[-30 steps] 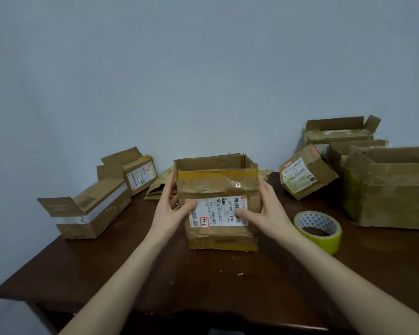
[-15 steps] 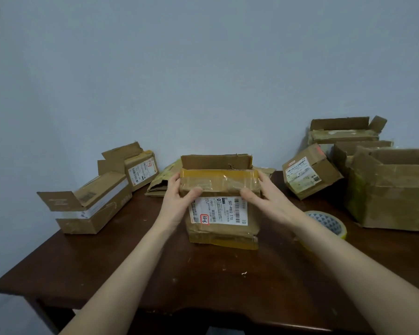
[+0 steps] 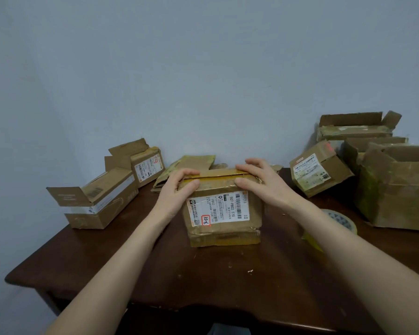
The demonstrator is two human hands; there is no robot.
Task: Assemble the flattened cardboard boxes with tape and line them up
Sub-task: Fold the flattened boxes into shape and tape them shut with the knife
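Observation:
A worn brown cardboard box with a white shipping label stands in the middle of the dark wooden table. Its top flaps are folded down flat. My left hand lies over the top left corner with the fingers curled onto the flap. My right hand presses on the top right corner. A roll of yellow tape lies flat to the right of the box, partly hidden by my right forearm. Flattened cardboard lies behind the box by the wall.
Two open boxes sit at the table's left side. A tilted labelled box and several bigger open boxes crowd the right side. The blue wall rises directly behind the table.
The box's upright top flaps have been folded down closed. Both hands moved from the front face up onto the top corners.

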